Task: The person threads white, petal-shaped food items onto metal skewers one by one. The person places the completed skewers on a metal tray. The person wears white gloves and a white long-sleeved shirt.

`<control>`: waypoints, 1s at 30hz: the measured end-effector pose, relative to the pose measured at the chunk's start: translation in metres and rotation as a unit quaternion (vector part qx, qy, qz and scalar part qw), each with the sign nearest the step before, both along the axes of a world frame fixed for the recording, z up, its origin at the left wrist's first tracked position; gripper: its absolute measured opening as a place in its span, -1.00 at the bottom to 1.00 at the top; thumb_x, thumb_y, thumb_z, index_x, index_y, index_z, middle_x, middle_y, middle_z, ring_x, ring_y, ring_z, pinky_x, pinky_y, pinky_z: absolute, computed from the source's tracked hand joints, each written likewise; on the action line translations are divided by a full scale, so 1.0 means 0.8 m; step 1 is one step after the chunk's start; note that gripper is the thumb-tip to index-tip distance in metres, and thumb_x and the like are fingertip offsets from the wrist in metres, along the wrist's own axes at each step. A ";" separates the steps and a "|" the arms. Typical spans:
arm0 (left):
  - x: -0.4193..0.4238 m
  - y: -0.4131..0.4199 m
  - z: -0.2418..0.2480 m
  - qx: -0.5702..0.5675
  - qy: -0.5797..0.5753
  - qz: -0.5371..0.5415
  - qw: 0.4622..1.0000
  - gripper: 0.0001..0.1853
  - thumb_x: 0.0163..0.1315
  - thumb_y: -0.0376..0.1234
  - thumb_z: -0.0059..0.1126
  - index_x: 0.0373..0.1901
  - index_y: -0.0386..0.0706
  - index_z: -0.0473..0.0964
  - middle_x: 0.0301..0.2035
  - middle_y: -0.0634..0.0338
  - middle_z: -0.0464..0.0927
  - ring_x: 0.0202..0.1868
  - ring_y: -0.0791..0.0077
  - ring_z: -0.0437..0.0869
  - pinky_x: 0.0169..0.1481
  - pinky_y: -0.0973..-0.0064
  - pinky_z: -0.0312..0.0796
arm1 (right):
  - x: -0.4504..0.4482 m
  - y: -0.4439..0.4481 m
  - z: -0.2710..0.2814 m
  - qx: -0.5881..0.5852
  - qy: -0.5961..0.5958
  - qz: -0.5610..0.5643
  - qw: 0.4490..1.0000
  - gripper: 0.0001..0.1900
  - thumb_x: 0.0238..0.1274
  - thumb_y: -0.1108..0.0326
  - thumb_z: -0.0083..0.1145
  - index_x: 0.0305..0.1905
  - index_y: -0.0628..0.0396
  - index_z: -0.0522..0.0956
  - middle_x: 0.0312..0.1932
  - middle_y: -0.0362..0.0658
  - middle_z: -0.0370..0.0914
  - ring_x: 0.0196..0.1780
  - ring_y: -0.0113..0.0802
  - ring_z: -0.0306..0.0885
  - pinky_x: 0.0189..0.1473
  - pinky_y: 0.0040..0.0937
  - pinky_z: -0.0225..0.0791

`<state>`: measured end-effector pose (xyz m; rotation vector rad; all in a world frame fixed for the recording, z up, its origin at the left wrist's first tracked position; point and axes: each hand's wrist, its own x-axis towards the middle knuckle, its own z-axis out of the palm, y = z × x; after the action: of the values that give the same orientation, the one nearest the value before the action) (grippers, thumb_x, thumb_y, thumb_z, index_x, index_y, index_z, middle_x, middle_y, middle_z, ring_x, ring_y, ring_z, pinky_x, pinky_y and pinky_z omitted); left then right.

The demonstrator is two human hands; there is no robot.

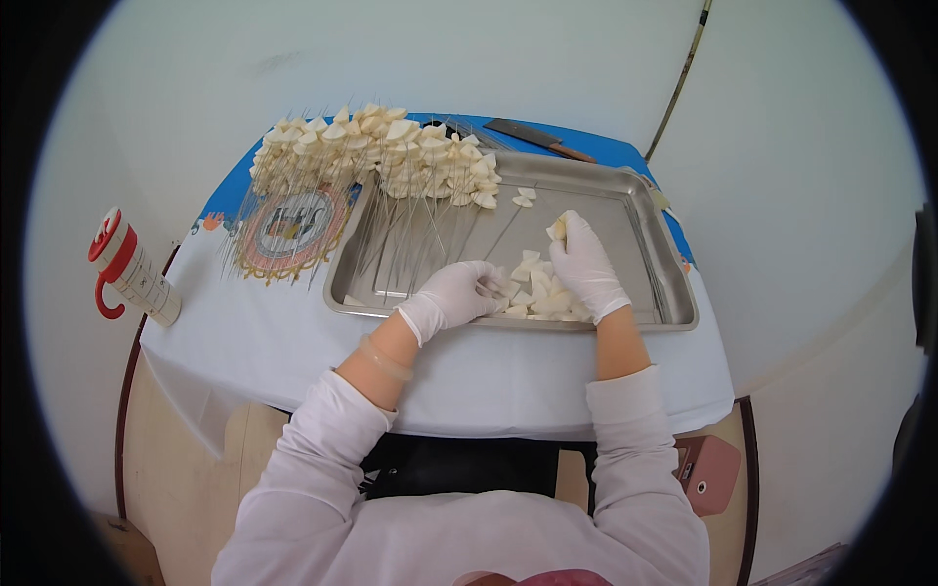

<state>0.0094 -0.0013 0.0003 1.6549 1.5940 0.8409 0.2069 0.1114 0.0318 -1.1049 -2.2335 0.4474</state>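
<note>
My right hand, in a white glove, pinches a pale wedge-cut food piece above the steel tray. In the tray's near part lies a loose pile of white wedges. My gloved left hand is at the left edge of this pile with its fingers curled; whether it grips a wedge is unclear. Beyond the hands, a thin metal skewer with a few wedges on its far end rests on the tray floor. A big heap of skewered wedges covers the tray's far left corner and the table beside it.
A cleaver with a wooden handle lies behind the tray. Bare skewers line the tray's right side. A red-lidded tumbler stands at the table's left edge. Below on the right is a pink box.
</note>
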 end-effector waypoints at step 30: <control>-0.009 0.002 0.008 -0.048 0.020 -0.016 0.999 -0.59 0.07 -0.28 0.50 -0.12 -0.34 0.63 -0.30 0.11 0.67 -0.23 0.39 0.68 -0.05 0.49 0.52 | -0.013 -0.029 0.005 0.061 -0.019 -0.107 0.992 -0.48 0.42 -0.19 -0.05 -0.42 0.06 0.53 -0.56 0.02 0.54 -0.39 0.11 0.55 -0.37 0.00 0.32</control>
<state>0.0019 0.0002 0.0067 1.6346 1.6046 0.7084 0.1965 0.0884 0.0357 -1.2785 -2.1142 0.2000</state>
